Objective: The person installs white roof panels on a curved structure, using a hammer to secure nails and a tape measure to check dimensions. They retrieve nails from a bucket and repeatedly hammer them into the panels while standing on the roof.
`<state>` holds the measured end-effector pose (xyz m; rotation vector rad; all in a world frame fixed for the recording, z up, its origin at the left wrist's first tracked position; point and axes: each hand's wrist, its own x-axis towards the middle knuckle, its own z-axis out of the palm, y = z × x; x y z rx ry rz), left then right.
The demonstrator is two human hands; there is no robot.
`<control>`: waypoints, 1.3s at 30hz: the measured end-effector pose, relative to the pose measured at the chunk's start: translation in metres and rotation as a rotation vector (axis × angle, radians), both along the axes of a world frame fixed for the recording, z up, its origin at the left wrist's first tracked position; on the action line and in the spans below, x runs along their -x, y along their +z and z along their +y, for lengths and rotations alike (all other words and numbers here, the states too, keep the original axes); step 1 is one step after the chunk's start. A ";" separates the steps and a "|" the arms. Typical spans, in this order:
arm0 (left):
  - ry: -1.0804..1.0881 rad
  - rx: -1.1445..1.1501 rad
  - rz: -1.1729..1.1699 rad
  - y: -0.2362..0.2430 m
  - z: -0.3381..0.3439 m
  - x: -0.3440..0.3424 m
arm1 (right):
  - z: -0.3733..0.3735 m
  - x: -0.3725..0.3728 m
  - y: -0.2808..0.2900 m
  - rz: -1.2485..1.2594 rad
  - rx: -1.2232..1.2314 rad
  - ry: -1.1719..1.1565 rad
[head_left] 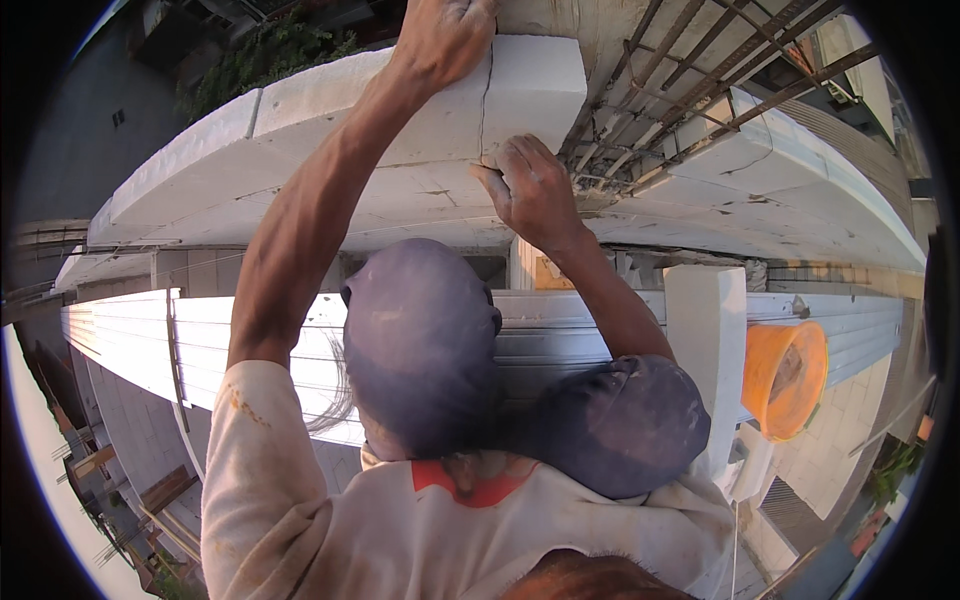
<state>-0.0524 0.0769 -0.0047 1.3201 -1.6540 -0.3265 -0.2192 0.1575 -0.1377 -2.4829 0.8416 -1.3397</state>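
A white block (540,85) with a thin vertical crack sits at the end of a curving row of similar blocks (180,170). My left hand (445,40), partly cut off by the top edge of the picture, grips the block's upper edge with bent fingers. Below it, my right hand (525,190) is at the block's lower edge beside the crack, fingers curled against the face and thumb touching near the corner. Its fingertips look dusty.
Rusty rebar (740,70) crosses the upper right, beside another block row (800,180). Below lie pale ribbed planks (120,330), an upright white slab (700,300) and an orange bucket (785,385). My dark-clad knees fill the lower middle.
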 end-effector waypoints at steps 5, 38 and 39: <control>-0.004 0.017 0.022 0.000 0.001 0.002 | -0.014 -0.008 -0.016 -0.018 0.121 -0.016; -0.323 -0.239 -0.476 0.018 0.019 -0.036 | -0.020 -0.010 -0.022 0.008 0.226 -0.010; -0.323 -0.241 -0.480 0.019 0.020 -0.037 | -0.020 -0.011 -0.022 0.000 0.226 -0.004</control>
